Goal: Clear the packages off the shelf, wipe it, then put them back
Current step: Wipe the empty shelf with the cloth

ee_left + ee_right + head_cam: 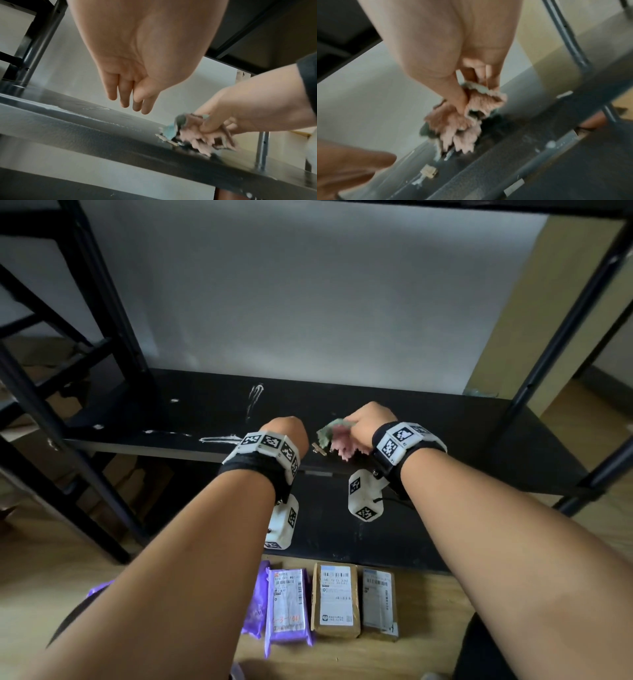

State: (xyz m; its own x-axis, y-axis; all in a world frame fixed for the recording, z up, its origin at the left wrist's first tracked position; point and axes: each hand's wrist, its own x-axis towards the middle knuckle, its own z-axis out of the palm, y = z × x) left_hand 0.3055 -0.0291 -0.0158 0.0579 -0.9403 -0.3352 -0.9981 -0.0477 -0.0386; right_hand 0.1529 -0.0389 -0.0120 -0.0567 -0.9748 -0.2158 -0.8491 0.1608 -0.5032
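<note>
The right hand (368,422) pinches a crumpled pink and green cloth (337,436) on the black shelf board (445,433), near edge; white smears (219,438) lie left. The left hand (284,429) hovers, fingers relaxed.

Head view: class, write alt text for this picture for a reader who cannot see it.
The right hand grips a bunched pink and green cloth on a black shelf marked with white streaks. The left hand hovers beside it, holding nothing. Below, parcels lie side by side on the wooden floor: purple packages and brown boxes.
</note>
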